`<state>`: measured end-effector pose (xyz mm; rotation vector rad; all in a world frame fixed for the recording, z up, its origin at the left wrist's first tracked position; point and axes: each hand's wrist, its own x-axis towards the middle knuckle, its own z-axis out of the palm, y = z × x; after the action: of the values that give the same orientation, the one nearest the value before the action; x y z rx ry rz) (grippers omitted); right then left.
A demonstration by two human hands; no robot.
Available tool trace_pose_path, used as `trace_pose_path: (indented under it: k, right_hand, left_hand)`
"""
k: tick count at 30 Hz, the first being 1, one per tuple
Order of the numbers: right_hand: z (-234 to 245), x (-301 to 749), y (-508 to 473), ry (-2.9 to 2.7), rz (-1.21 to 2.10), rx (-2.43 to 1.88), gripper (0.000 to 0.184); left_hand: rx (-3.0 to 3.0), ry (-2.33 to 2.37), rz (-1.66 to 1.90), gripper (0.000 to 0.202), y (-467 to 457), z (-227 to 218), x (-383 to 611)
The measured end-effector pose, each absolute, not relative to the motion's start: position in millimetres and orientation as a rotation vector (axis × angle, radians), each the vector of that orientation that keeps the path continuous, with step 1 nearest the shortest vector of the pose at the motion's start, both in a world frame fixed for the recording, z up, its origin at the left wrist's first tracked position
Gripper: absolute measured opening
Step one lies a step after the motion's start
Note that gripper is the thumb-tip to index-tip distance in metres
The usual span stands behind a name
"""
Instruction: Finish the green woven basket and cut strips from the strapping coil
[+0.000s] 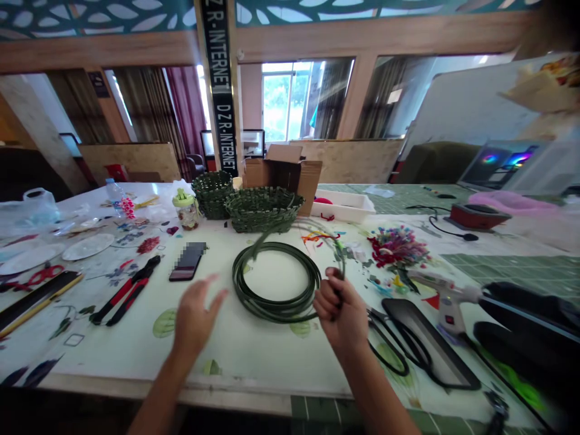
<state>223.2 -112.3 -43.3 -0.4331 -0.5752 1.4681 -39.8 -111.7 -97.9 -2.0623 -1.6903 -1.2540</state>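
Observation:
A coil of dark green flat strip point(272, 311) lies on the table in front of me. My right hand point(342, 302) is closed in a fist round a length of this strip at the coil's right side; a loose end arcs up and over behind it, blurred. My left hand point(197, 311) hovers left of the coil with fingers apart and nothing in it. Just beyond it lies a phone point(188, 263). Behind the coil stand a green woven oval basket point(265, 208) and a taller round woven basket point(212, 194).
Left are red-handled pliers point(127, 290), red scissors point(43, 275), plates point(88, 246) and a lidded jar point(185, 208). Right are black-handled scissors point(396, 344), a black tray point(430, 344), a glue gun point(451, 302) and a colourful bundle point(399, 248). A cardboard box point(310, 181) stands behind.

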Motion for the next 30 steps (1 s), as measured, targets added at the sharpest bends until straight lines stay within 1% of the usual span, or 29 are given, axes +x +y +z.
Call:
trace_pose_path:
  k: [3, 4, 6, 12, 19, 25, 27, 30]
  right_hand:
    - [-38, 249, -104, -0.563, 1.433, -0.328, 0.009]
    - [-37, 255, -99, -0.548, 1.428, -0.293, 0.008]
    - [-39, 262, -90, -0.512, 1.441, -0.238, 0.007]
    - [-59, 266, -71, -0.44, 1.587, -0.165, 0.006]
    - [-68, 265, -77, -0.34, 1.673, -0.079, 0.007]
    - [-72, 270, -74, -0.344, 1.679, -0.078, 0.004]
    - [-72, 270, -74, -0.358, 1.678, -0.096, 0.003]
    - [-71, 267, -76, -0.386, 1.687, -0.132, 0.003]
  left_hand:
    - [-1.663, -2.196, -0.996, 0.084, -71, -113, -99]
    - [-1.637, -2.313, -0.925, 0.094, -60, -117, -113]
    - [-1.643, -2.45, -0.864, 0.103, -43, -124, -131]
    - [-1.676, -2.512, -0.952, 0.1, -24, -130, -138]
    - [-1.736, -2.528, -0.819, 0.101, 18, -119, -122]
    - [-1.778, -2.473, -0.955, 0.097, 62, -114, -99]
    - [-1.771, -2.413, -1.061, 0.09, 67, -108, -93]
    - [-1.746, -2.255, -1.272, 0.064, 48, -89, -80]
